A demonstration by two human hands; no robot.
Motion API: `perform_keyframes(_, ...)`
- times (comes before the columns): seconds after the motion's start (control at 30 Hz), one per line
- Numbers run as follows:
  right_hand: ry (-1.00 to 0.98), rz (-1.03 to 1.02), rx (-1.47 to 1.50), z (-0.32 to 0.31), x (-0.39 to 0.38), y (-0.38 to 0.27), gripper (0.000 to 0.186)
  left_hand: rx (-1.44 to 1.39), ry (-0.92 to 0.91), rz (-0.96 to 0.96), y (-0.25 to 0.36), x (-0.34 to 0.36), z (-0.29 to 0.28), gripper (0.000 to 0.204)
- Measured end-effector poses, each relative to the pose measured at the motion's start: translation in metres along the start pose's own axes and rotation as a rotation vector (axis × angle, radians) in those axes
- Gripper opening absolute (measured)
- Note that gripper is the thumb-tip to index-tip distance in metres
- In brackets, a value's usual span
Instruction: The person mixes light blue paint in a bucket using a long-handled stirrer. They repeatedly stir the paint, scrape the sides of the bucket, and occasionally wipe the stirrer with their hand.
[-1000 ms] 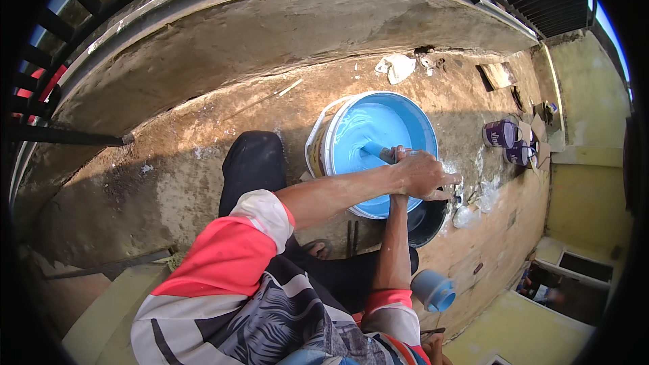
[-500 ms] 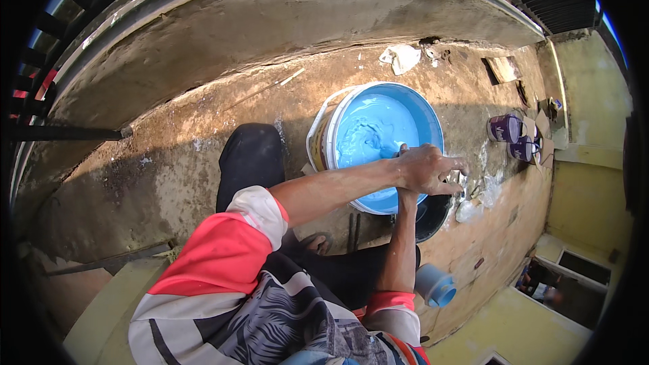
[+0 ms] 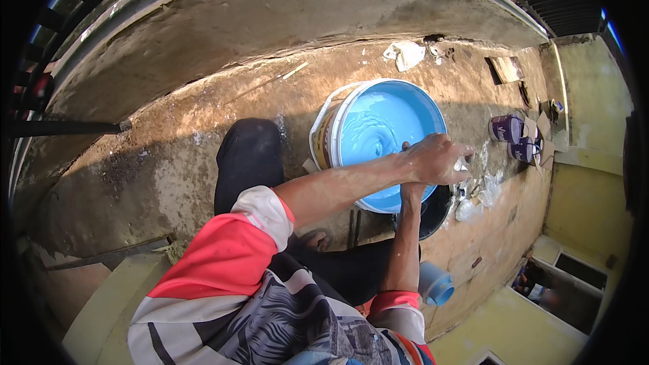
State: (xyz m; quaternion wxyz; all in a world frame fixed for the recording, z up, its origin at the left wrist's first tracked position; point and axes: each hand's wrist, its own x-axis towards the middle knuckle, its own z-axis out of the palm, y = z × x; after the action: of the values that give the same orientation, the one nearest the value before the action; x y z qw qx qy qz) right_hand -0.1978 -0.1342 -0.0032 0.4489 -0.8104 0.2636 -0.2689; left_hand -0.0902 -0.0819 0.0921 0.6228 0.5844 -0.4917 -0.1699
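A big white-rimmed bucket (image 3: 326, 136) holds light blue paint (image 3: 389, 115), with a swirl in its surface. My left forearm crosses over the bucket from the left. At its near right rim my left hand (image 3: 438, 159) is closed, fingers curled; whether they hold anything is hidden. My right forearm rises from below and passes under the left hand, at the wrist (image 3: 411, 192). Most of the right hand lies behind the left; only a small dark tip shows above, and I cannot tell what it is. Whatever the right hand grips is out of sight.
A black tub (image 3: 436, 213) sits against the bucket's near right side. Closer to me stands a small blue container (image 3: 436, 285). Purple tubs (image 3: 506, 128), cardboard and crumpled plastic (image 3: 488, 192) lie to the right. A white rag (image 3: 405, 55) lies by the low wall (image 3: 270, 20).
Both hands have shifted slightly up and right over the rim. My left hand's fingers, spread before, have curled in. The swirl in the paint has changed shape.
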Motion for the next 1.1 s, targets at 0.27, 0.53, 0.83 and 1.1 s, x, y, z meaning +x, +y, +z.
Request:
perform_keyframes(0.27, -0.156, 0.006, 0.316, -0.003, 0.021, 0.02, 0.031, 0.206, 0.004, 0.134, -0.01, 0.008, -0.002, 0.052)
perform_keyframes(0.53, -0.116, 0.165, 0.687, 0.032, 0.019, -0.03, 0.029, 0.245, 0.015, -0.034, -0.001, 0.016, -0.016, 0.046)
perform_keyframes(0.83, -0.273, -0.112, -0.236, -0.021, 0.072, 0.008, 0.039, -0.059, 0.066, 0.045, -0.029, 0.04, -0.01, 0.039)
perform_keyframes(1.1, -0.053, 0.242, 0.434, 0.011, 0.069, 0.017, 0.044, 0.261, -0.081, 0.137, -0.025, 0.062, 0.01, 0.041)
